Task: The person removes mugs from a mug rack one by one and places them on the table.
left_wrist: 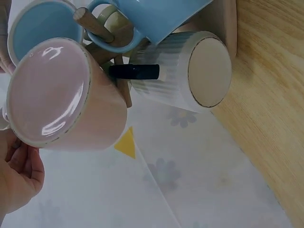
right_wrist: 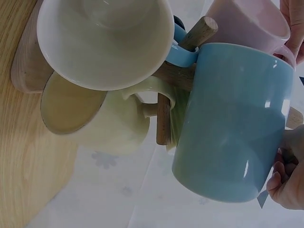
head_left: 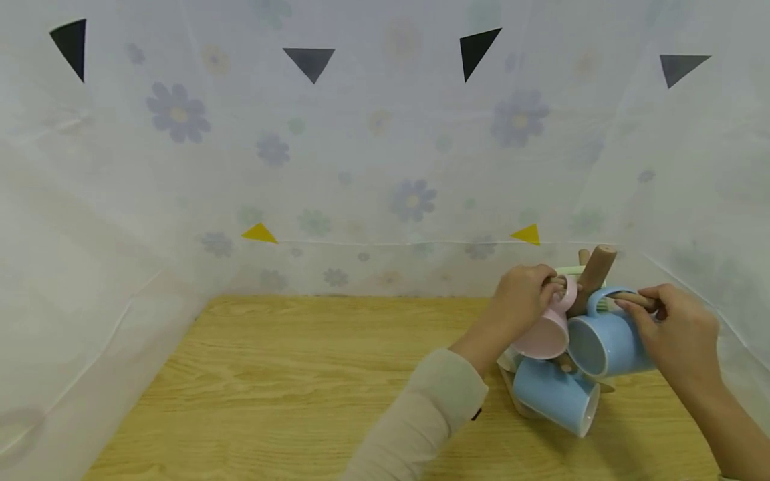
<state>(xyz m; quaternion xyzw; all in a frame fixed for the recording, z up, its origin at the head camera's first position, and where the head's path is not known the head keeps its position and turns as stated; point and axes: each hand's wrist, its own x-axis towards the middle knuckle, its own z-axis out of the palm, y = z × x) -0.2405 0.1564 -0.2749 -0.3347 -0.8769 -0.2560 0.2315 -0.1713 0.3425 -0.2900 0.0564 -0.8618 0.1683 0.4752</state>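
A wooden mug tree (head_left: 598,268) stands at the right of the table with several mugs hung on its pegs. My left hand (head_left: 522,297) pinches the end of a peg, where a pink mug (head_left: 544,335) hangs by its handle. My right hand (head_left: 686,337) grips another peg, which runs through the handle of an upper blue mug (head_left: 625,344). Below them a second blue mug (head_left: 553,394) hangs tilted, its mouth toward the front right. In the left wrist view, the pink mug (left_wrist: 61,95) hides part of the left hand (left_wrist: 19,175).
A ribbed whitish mug (left_wrist: 166,76) with a dark handle and a pale yellow mug (right_wrist: 123,123) hang lower on the tree. The wood-grain table (head_left: 313,374) stretches left. A flowered white curtain (head_left: 361,167) with black and yellow triangles surrounds it.
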